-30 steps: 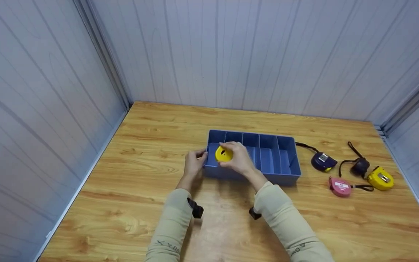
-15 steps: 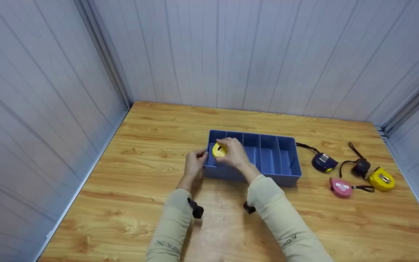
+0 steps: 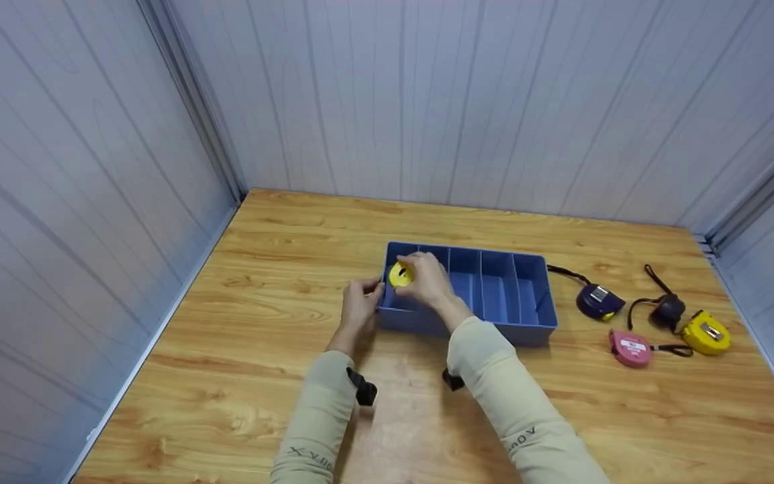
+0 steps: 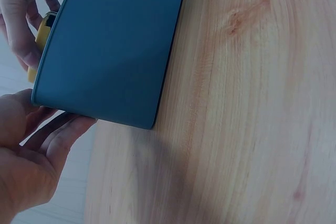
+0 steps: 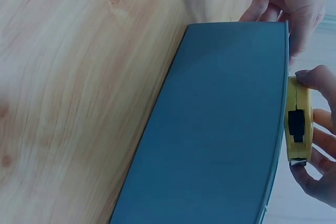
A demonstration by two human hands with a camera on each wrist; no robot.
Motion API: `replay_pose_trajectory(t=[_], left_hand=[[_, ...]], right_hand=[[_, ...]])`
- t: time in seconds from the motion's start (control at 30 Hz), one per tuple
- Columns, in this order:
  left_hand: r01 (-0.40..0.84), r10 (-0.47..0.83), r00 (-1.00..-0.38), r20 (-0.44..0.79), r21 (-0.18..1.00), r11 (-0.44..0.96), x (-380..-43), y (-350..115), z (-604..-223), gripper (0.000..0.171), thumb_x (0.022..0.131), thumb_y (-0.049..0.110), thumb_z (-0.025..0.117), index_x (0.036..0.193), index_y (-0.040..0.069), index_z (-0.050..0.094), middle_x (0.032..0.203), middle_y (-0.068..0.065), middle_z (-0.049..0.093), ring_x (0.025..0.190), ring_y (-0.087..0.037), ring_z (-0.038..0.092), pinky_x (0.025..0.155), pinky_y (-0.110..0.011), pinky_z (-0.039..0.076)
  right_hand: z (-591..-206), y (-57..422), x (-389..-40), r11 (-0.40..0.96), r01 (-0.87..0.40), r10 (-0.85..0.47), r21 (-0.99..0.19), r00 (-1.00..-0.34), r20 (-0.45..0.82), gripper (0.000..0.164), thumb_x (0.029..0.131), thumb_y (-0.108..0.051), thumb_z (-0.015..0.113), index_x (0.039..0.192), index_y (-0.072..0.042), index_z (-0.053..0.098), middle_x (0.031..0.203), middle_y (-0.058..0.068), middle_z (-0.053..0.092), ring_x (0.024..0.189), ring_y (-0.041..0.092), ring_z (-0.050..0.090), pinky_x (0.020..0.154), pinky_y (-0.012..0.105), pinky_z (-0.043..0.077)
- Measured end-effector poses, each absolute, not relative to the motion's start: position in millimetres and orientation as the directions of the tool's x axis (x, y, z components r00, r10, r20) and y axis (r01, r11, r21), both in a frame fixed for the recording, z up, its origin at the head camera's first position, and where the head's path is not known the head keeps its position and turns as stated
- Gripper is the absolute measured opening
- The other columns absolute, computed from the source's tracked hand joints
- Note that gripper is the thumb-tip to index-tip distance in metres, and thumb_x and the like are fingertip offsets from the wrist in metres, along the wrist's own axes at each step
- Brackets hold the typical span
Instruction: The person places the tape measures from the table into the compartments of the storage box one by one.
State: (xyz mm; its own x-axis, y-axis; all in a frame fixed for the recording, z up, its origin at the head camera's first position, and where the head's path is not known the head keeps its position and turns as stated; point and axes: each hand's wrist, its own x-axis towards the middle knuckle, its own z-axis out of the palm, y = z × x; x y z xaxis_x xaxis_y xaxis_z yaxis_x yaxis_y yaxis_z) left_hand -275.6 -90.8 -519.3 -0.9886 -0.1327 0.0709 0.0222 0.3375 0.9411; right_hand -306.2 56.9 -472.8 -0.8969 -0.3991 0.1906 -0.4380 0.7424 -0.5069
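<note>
Yellow tape measure (image 3: pixel 397 275) shifted left, above leftmost compartment (image 3: pixel 397 300) of blue box (image 3: pixel 521 334), pinched in your right hand (image 3: pixel 428 279). Left hand (image 3: pixel 358 306) grips box end; best hold box steady, tape measure level.

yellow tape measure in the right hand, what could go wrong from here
The yellow tape measure might slip, since the right hand only pinches it between thumb and fingers. It could also bump the blue box, being so close to the rim. If the left hand came off the box's end, such a bump might shift the box.
</note>
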Motion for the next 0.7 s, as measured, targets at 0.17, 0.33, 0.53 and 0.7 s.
replay_pose_trajectory(t=[0.17,0.33,0.53,0.7], left_hand=[[0.02,-0.131,-0.989,0.069,0.939,0.343,-276,-91,-519,0.024,0.088,0.006,0.056,0.109,-0.004,0.063,0.097,-0.014,0.065,0.089,-0.019,0.059,0.077,-0.029,0.048],[0.03,-0.132,-0.988,0.079,0.939,0.343,-276,-91,-519,0.024,0.088,0.006,0.057,0.108,-0.003,0.063,0.096,-0.014,0.066,0.087,-0.018,0.059,0.075,-0.028,0.049],[0.023,-0.126,-0.99,0.067,0.948,0.318,-275,-91,-520,0.024,0.088,0.007,0.056,0.108,-0.005,0.063,0.097,-0.016,0.065,0.087,-0.019,0.059,0.075,-0.028,0.049],[0.028,-0.125,-0.989,0.072,0.945,0.325,-274,-91,-520,0.025,0.088,0.007,0.057,0.109,-0.005,0.062,0.098,-0.016,0.065,0.088,-0.019,0.059,0.075,-0.028,0.049]], right_hand=[[-475,56,-307,0.758,-0.432,-0.384,-0.489,-0.901,0.201,0.061,0.067,-0.023,0.077,0.12,-0.001,0.057,0.117,0.014,0.056,0.103,0.027,0.049,0.088,0.038,0.04],[-479,57,-307,0.753,-0.443,-0.377,-0.487,-0.896,0.233,0.061,0.067,-0.024,0.077,0.119,0.0,0.057,0.115,0.015,0.057,0.102,0.029,0.049,0.086,0.043,0.04],[-486,58,-307,0.707,-0.469,-0.385,-0.53,-0.883,0.267,0.054,0.067,-0.021,0.078,0.112,0.004,0.061,0.109,0.016,0.059,0.096,0.028,0.05,0.083,0.039,0.042],[-489,57,-306,0.681,-0.482,-0.4,-0.551,-0.875,0.272,0.051,0.067,-0.018,0.078,0.109,0.006,0.061,0.107,0.017,0.059,0.095,0.029,0.048,0.083,0.038,0.042]])
